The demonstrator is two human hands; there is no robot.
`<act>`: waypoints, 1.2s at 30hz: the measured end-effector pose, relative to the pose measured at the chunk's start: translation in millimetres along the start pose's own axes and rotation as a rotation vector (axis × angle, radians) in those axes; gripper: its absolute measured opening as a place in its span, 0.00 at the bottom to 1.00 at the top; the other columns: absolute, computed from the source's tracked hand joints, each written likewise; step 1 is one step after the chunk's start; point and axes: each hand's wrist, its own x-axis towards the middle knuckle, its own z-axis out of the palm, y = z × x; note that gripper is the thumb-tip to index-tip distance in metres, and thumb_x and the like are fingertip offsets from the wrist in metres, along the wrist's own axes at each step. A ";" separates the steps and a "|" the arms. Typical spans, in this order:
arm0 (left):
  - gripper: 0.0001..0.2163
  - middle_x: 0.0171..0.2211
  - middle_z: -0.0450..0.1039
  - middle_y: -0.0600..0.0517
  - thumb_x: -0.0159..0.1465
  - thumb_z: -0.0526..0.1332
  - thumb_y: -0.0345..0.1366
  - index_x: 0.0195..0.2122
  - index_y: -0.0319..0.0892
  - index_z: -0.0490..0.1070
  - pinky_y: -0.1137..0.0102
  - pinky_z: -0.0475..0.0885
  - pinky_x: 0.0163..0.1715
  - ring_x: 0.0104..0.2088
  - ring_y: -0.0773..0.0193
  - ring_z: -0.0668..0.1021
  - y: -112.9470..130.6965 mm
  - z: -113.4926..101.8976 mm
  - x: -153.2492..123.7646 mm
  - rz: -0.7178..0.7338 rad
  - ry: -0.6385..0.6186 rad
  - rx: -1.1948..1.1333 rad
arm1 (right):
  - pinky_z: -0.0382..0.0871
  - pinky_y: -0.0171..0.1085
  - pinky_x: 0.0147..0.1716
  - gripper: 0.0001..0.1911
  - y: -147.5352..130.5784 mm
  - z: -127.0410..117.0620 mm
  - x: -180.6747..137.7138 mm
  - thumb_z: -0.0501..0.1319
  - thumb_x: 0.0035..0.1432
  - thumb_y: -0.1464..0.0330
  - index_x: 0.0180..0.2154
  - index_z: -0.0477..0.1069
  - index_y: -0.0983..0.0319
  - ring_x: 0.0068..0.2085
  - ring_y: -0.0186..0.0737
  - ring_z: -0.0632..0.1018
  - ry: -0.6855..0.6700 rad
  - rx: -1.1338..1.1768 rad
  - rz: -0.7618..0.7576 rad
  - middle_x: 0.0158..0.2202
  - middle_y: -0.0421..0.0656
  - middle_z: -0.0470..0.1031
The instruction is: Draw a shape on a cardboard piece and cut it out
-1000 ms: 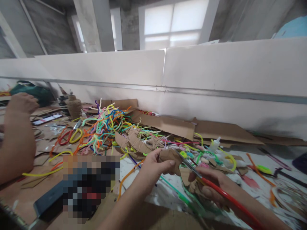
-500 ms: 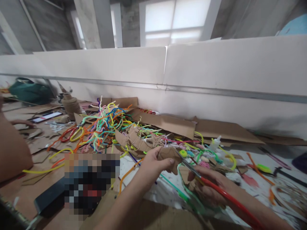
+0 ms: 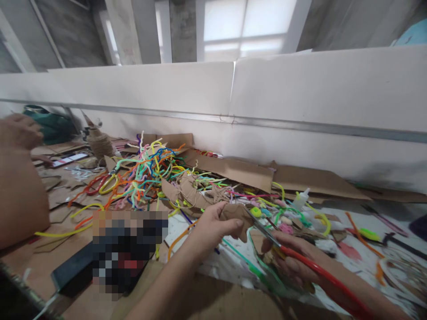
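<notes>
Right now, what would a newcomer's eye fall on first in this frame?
The bright tangle of pipe cleaners, heaped on the table left of centre, stands out first. In front of it the left hand pinches a cardboard piece, while the right hand holds red-handled scissors with the blades reaching to it. Another person's arm fills the left edge.

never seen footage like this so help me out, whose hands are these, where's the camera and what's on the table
No machine here: the one view comes from a camera worn on a person's head, looking down at their own bare hands. The left hand pinches a cardboard piece; the right hand grips red-handled scissors, blades at the piece's edge. On the table lie a pile of coloured pipe cleaners, cardboard sheets, a twine spool and a small glue bottle. The arm at far left belongs to someone else.
</notes>
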 end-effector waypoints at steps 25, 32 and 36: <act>0.15 0.27 0.76 0.54 0.52 0.72 0.35 0.35 0.43 0.67 0.70 0.71 0.29 0.26 0.66 0.76 6.5 -2.3 -2.2 0.038 0.090 0.058 | 0.68 0.37 0.32 0.37 21.3 -13.4 4.9 0.63 0.56 0.33 0.45 0.80 0.58 0.34 0.43 0.71 -0.095 -0.105 -0.045 0.34 0.42 0.74; 0.14 0.29 0.76 0.53 0.52 0.73 0.35 0.36 0.40 0.72 0.70 0.71 0.31 0.27 0.67 0.75 7.9 -1.9 -1.7 0.089 0.086 0.006 | 0.67 0.36 0.32 0.37 22.0 -13.3 5.0 0.62 0.55 0.32 0.43 0.79 0.58 0.34 0.43 0.70 -0.109 -0.095 -0.045 0.35 0.43 0.74; 0.14 0.33 0.79 0.50 0.54 0.73 0.35 0.41 0.39 0.77 0.69 0.73 0.34 0.30 0.65 0.77 4.8 -2.8 -0.1 0.114 0.062 -0.001 | 0.68 0.35 0.30 0.37 23.2 -13.5 4.6 0.62 0.55 0.32 0.43 0.80 0.58 0.32 0.41 0.72 -0.083 -0.109 -0.050 0.34 0.42 0.76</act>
